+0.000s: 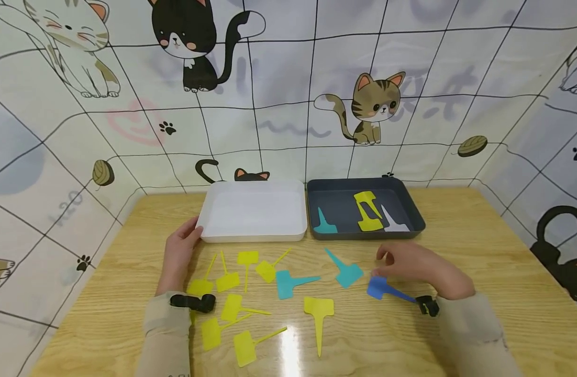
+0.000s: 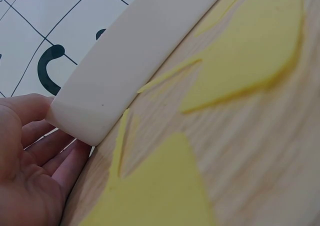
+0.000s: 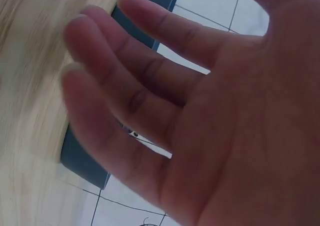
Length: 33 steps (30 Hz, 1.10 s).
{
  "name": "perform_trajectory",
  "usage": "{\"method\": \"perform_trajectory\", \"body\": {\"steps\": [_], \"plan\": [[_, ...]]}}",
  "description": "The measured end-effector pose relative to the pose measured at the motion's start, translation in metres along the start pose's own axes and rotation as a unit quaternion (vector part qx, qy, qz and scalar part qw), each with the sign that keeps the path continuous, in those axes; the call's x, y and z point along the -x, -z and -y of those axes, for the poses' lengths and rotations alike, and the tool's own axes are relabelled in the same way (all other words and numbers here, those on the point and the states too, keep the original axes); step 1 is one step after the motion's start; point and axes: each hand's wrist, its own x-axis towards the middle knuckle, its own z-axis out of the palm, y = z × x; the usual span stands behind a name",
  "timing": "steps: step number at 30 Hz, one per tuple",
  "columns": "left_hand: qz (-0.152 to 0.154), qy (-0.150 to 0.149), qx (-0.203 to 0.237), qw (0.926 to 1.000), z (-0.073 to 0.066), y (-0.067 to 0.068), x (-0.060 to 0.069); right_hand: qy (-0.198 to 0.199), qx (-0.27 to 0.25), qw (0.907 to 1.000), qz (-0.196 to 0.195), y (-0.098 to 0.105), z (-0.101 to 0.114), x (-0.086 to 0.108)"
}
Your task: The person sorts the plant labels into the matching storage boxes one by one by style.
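At the white tray's front left corner, my left hand rests its fingertips. The left wrist view shows this hand with its fingers slightly bent against the end of the tray wall. My right hand is over the table, between the dark tray and a dark blue T-shaped tag. In the right wrist view the palm faces the camera, fingers loosely bent and apart, with nothing held. Inside the dark tray lie a teal tag, yellow tags and a white tag.
Two teal tags lie in front of the trays. Several yellow tags spread over the left half of the wooden table, and one yellow tag lies near its middle. A cat-print cloth stands behind.
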Motion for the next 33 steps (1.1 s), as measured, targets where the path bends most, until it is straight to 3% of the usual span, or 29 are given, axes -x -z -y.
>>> {"method": "perform_trajectory", "body": {"steps": [8,13,20,33], "plan": [[0.000,0.005,0.001,1.0000,0.002,-0.001,-0.001,-0.048,0.012,0.9974,0.052,-0.009,-0.001,0.001],[0.000,0.009,0.002,1.0000,0.003,0.000,-0.001,-0.056,0.036,0.9956,0.065,-0.012,0.006,0.000],[0.000,0.008,-0.001,1.0000,0.003,-0.001,-0.002,-0.056,0.053,0.9963,0.038,-0.021,0.013,-0.003],[-0.001,0.009,0.015,0.9999,0.003,-0.002,0.000,-0.032,0.018,0.9992,0.012,-0.019,0.008,-0.007]]}}
